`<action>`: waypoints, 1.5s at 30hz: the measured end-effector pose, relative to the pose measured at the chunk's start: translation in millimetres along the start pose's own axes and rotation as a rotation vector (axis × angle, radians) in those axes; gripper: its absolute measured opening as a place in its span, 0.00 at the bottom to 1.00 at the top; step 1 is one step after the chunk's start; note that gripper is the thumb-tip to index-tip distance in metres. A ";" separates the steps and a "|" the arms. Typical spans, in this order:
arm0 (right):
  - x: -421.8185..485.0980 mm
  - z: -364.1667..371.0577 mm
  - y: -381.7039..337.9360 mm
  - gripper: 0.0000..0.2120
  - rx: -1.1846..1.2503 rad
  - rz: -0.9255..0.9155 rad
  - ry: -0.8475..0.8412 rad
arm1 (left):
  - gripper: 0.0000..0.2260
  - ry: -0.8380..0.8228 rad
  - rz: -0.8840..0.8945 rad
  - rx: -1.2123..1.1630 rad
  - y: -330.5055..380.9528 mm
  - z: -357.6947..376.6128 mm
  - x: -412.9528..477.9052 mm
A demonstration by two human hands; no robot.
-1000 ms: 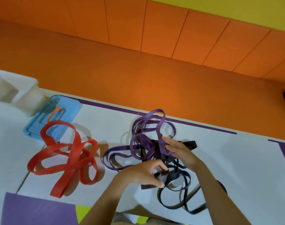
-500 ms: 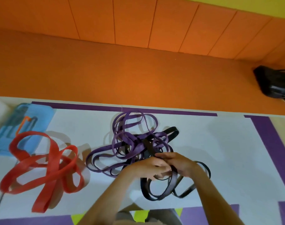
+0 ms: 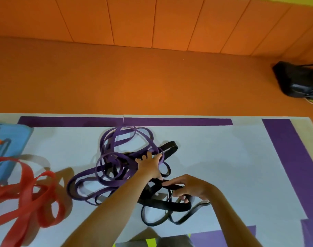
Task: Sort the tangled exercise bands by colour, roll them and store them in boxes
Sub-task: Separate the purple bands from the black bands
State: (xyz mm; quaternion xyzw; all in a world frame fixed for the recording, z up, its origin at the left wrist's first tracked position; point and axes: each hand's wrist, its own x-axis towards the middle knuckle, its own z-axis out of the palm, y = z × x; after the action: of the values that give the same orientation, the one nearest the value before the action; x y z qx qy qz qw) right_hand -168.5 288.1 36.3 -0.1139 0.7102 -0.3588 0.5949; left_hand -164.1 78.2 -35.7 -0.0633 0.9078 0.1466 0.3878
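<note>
A tangle of purple bands (image 3: 116,168) and black bands (image 3: 162,205) lies in the middle of the white mat (image 3: 223,166). My left hand (image 3: 149,164) reaches into the far side of the tangle, its fingers closed around purple loops where a black loop (image 3: 170,147) crosses them. My right hand (image 3: 191,188) is nearer me and pinches a black band, holding it just above the mat. A separate heap of red bands (image 3: 27,196) rests at the left.
A blue lid or tray (image 3: 8,141) sits at the far left edge of the mat. Purple tape strips (image 3: 170,121) border the mat. Orange floor and padded wall lie beyond, with a black bag (image 3: 298,81) at the far right.
My hands, together on the black band before, have parted: the left has reached forward into the purple loops, the right has drawn the black band toward me. The view has shifted right.
</note>
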 end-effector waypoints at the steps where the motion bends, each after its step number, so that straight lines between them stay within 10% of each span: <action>1: -0.8 -6.3 5.1 0.21 -0.004 0.003 -0.003 | 0.47 0.056 -0.029 0.020 6.5 5.3 3.2; 8: 7.1 -34.6 30.3 0.23 -0.053 -0.049 -0.069 | 0.18 0.596 -0.005 -0.292 1.3 9.6 9.5; 13: 15.2 -51.0 34.7 0.18 -0.121 -0.036 -0.154 | 0.21 0.812 -0.004 -1.114 -8.3 -16.0 -15.3; 18: 22.9 -73.4 51.1 0.14 -0.338 0.108 0.011 | 0.25 0.952 -0.044 -1.416 -29.9 -46.5 -48.3; 22: 35.8 -90.3 63.8 0.16 -0.354 0.051 0.505 | 0.23 0.994 -0.116 -1.360 -49.6 -47.4 -71.6; 34: 87.1 -21.8 14.1 0.12 -0.517 -0.193 0.645 | 0.12 0.911 -0.564 -0.808 -107.5 43.5 -110.4; 40: 111.4 43.1 -17.3 0.14 -0.580 -0.264 0.550 | 0.63 0.263 -0.471 -0.672 -114.6 50.3 -82.7; 45: 135.6 86.9 -35.6 0.18 -0.544 -0.166 0.513 | 0.57 0.232 -0.528 -0.396 -120.3 62.2 -58.4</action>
State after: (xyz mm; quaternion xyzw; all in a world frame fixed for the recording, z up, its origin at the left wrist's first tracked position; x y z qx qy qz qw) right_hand -133.5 150.3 -47.2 -0.2315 0.8937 -0.2209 0.3145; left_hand -53.6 -16.3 -60.4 -0.3862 0.8521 0.2063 0.2866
